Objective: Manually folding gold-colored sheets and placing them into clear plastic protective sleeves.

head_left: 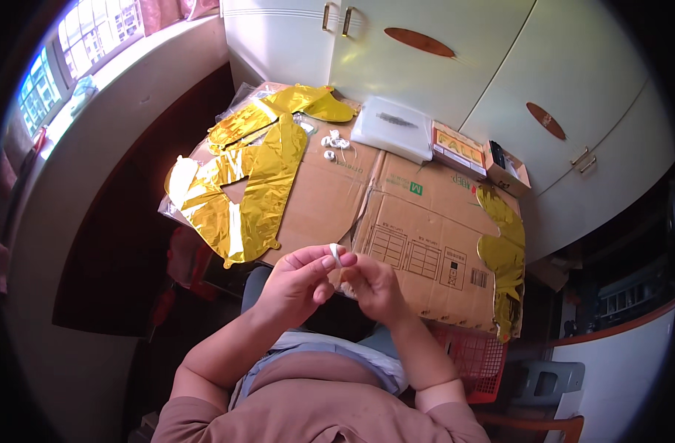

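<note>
My left hand (299, 280) and my right hand (374, 286) meet in front of my body, just over the near edge of the cardboard. A small white strip (335, 255), looped like ribbon, is pinched in the left fingertips. Its right side touches the closed fingers of my right hand, whose grip is partly hidden. Farther away, several small white ribbon coils (334, 141) lie on the cardboard. Flat gold foil balloons lie around them: a large one (267, 192) on the left, another (315, 103) behind it, and a third (497, 251) along the right edge.
The flattened cardboard (330, 192) covers the work surface. At its back stand a stack of clear plastic bags (393, 127), an orange box (457, 151) and a small open carton (508, 168). White cabinets (418, 66) rise behind. A red crate (479, 365) and grey stool (548, 382) are below right.
</note>
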A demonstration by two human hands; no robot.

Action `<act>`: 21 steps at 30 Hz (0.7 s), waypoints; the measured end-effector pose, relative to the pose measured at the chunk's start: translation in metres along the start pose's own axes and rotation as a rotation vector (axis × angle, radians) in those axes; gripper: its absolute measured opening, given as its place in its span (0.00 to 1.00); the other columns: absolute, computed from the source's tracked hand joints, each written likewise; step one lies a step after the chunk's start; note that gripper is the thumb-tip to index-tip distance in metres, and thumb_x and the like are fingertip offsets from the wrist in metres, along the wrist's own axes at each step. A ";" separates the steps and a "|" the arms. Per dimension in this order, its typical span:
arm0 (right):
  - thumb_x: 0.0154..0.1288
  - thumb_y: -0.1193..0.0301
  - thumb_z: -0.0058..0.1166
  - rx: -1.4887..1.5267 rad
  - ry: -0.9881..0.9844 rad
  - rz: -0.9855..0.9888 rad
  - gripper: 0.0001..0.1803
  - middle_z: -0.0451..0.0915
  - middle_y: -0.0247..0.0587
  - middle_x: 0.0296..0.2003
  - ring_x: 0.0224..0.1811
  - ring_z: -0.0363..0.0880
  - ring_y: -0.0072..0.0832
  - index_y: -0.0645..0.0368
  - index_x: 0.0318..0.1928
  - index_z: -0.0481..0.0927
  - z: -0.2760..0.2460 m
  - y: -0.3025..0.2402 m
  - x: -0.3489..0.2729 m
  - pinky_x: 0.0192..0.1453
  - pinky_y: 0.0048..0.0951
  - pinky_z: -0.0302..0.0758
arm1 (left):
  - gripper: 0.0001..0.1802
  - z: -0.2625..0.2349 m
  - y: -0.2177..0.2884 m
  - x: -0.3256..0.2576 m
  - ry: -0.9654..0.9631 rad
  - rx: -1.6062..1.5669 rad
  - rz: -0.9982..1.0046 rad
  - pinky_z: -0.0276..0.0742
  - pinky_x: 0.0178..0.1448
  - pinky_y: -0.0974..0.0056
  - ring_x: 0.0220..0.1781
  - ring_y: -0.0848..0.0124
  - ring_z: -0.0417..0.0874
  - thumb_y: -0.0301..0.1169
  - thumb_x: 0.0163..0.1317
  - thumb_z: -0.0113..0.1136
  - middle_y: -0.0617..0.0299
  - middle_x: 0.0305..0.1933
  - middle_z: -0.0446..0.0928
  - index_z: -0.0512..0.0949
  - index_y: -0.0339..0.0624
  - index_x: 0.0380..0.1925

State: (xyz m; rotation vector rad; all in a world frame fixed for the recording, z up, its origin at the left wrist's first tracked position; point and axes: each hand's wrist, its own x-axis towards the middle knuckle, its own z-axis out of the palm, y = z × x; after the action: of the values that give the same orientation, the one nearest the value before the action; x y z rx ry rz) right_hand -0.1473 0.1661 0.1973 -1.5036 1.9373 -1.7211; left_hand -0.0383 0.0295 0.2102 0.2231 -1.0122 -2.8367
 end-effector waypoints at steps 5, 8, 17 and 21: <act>0.56 0.71 0.62 -0.595 0.063 -0.427 0.08 0.69 0.35 0.22 0.23 0.69 0.34 0.57 0.29 0.75 -0.007 -0.015 0.006 0.28 0.33 0.68 | 0.14 -0.002 -0.010 -0.006 0.089 0.056 0.034 0.74 0.25 0.73 0.20 0.76 0.76 0.28 0.68 0.51 0.52 0.50 0.80 0.76 0.35 0.51; 0.52 0.72 0.64 -0.742 0.017 -0.564 0.09 0.68 0.34 0.22 0.24 0.67 0.32 0.56 0.26 0.74 -0.020 -0.020 0.013 0.29 0.32 0.66 | 0.16 0.002 -0.006 -0.010 0.066 0.127 0.006 0.79 0.28 0.69 0.23 0.72 0.80 0.30 0.69 0.49 0.49 0.52 0.78 0.74 0.32 0.52; 0.52 0.78 0.64 -0.287 -0.193 -0.063 0.08 0.73 0.39 0.24 0.26 0.74 0.35 0.61 0.27 0.75 -0.042 -0.002 0.011 0.31 0.33 0.72 | 0.21 -0.015 -0.009 -0.013 -0.150 0.078 -0.191 0.81 0.33 0.64 0.27 0.66 0.83 0.37 0.70 0.47 0.42 0.50 0.78 0.74 0.28 0.51; 0.54 0.77 0.64 -0.079 -0.110 0.149 0.09 0.81 0.40 0.33 0.36 0.79 0.25 0.62 0.37 0.81 -0.054 -0.011 -0.004 0.42 0.25 0.75 | 0.17 -0.023 -0.010 -0.010 -0.103 0.203 -0.253 0.82 0.35 0.63 0.28 0.67 0.83 0.31 0.67 0.51 0.44 0.52 0.78 0.74 0.28 0.50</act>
State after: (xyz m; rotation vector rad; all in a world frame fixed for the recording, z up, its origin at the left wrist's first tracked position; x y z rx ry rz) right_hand -0.1754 0.2069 0.2225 -1.4071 2.0261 -1.4860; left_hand -0.0248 0.0248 0.1875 0.2417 -1.3879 -2.9922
